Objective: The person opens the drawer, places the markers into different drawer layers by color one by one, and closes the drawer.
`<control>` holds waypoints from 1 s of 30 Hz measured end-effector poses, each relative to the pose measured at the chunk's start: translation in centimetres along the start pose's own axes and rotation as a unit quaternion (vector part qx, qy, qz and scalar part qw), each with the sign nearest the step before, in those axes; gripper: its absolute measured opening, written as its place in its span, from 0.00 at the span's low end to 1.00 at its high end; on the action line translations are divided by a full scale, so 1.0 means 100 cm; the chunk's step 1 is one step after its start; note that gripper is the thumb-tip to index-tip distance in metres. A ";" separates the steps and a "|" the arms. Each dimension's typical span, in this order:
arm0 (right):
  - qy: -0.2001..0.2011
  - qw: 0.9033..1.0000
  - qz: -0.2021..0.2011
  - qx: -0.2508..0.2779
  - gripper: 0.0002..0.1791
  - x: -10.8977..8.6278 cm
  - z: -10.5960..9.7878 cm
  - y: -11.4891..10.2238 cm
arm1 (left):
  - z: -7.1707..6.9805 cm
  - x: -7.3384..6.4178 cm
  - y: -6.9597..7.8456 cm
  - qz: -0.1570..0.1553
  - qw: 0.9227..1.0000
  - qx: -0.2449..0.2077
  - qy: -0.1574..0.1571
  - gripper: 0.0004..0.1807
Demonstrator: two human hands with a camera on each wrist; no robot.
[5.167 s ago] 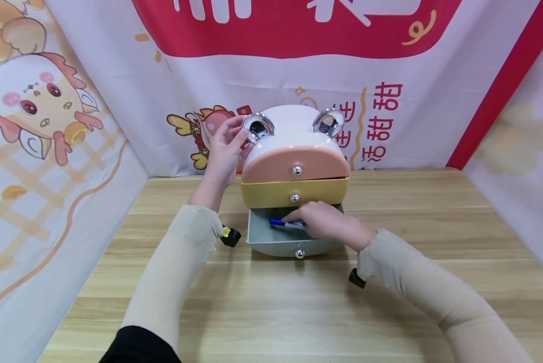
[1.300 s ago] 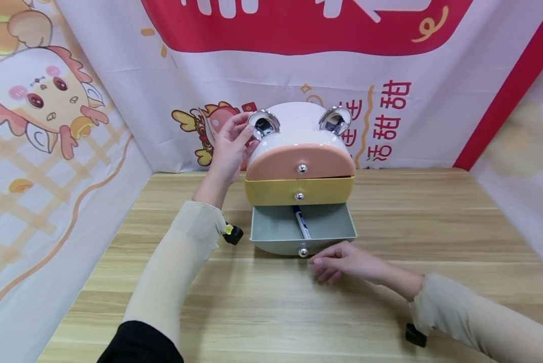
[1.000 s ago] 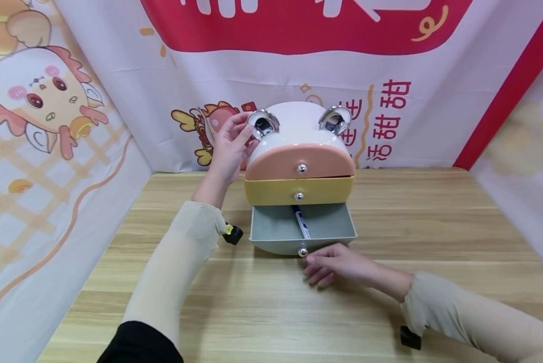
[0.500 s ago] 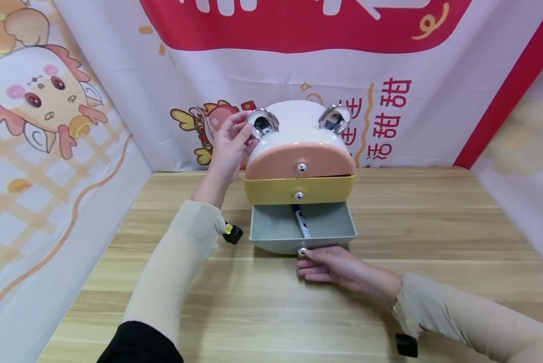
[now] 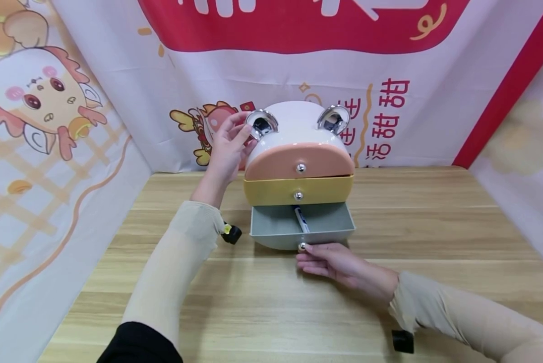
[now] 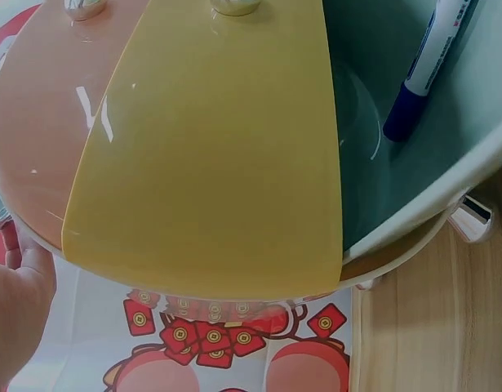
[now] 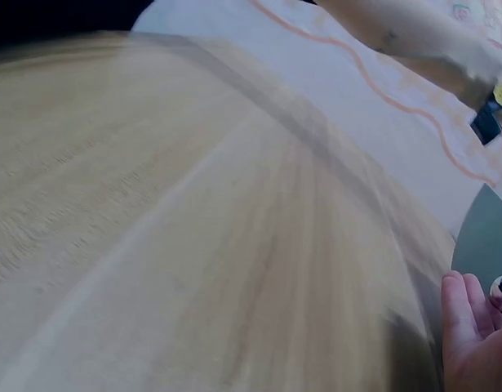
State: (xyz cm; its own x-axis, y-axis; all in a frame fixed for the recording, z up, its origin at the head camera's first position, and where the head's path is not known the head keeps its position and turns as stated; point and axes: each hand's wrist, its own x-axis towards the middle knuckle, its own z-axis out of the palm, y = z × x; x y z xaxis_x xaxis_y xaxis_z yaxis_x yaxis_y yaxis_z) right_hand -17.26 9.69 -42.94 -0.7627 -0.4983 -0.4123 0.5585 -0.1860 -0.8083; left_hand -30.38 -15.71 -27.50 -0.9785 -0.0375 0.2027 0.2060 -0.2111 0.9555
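Note:
A small frog-shaped drawer box with a white top (image 5: 298, 118) stands on the table, its lowest, grey-green drawer (image 5: 276, 239) pulled out. Inside that drawer lies a white marker with a blue cap (image 5: 301, 219), pointing front to back. My left hand (image 5: 228, 146) holds the silver eye (image 5: 262, 124) on the box's left side, thumb in front. At the front of the drawer, my right hand (image 5: 337, 263) pinches the round silver knob (image 5: 302, 246) between thumb and forefinger, with the other fingers stretched out below. In the left wrist view the marker's blue cap (image 6: 404, 114) points into the drawer.
Above the pulled-out drawer, the orange drawer (image 5: 276, 164) and yellow drawer (image 5: 271, 192) are pushed in. Printed cloth (image 5: 198, 75) hangs close behind the box, and another printed sheet (image 5: 62, 201) lines the left. Bare wooden tabletop (image 5: 253, 312) spreads in front.
My right hand has left the marker, which has turned from crosswise to lengthwise, and has come to the knob. The drawer has just slid slightly inward. My left hand stays at the eye.

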 end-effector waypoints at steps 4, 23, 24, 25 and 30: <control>0.012 1.000 0.003 0.003 0.17 0.005 -0.002 -0.004 | -0.001 0.001 -0.001 -0.002 1.000 0.003 -0.002 0.16; 0.009 0.999 -0.024 0.035 0.14 0.033 -0.003 -0.017 | -0.002 0.002 -0.001 0.003 1.000 0.011 -0.008 0.16; 0.012 0.999 -0.025 0.034 0.14 0.034 -0.003 -0.017 | -0.002 0.002 -0.001 0.002 1.000 0.013 -0.008 0.16; 0.013 0.999 -0.026 0.031 0.15 0.034 -0.003 -0.018 | -0.002 0.002 -0.001 0.001 1.000 0.015 -0.008 0.16; 0.023 0.999 -0.030 0.022 0.17 0.039 -0.003 -0.021 | -0.002 0.002 0.000 0.000 1.000 0.023 -0.008 0.17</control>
State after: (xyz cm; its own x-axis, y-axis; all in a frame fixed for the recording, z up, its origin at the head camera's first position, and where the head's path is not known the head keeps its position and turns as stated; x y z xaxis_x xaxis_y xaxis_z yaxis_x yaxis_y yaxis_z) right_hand -21.47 8.43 -42.99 -0.8086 -0.4463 -0.3835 0.5246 -0.2514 -0.8134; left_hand -30.54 -15.93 -27.52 -0.9786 -0.0223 0.2047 0.2055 -0.1655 0.9646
